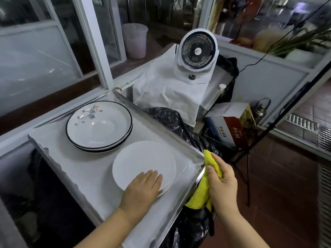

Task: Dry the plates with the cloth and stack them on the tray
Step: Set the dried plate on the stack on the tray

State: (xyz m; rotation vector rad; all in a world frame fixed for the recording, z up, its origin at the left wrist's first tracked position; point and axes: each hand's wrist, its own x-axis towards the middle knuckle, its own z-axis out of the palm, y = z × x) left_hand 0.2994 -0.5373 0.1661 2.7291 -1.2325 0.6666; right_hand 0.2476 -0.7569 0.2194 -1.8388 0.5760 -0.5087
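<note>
Dim, cool light falls evenly around me; shadows under my plates are soft. Glare streaks the tray's right rim (201,176) and the far glass panes (35,56). Straight edges bow outward, and the far background blurs.

On the tray (86,169) a stack of rimmed plates (99,126) sits at the back left, a flat plate (143,161) before it to the right — behind the tray stands a fan (197,54), a cardboard box (231,122) to its right.

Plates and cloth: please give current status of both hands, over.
Left hand flat on plain white plate on tray. Right hand grips yellow cloth beside tray edge. Black-rimmed plates stacked behind. Nothing in the way.
</note>
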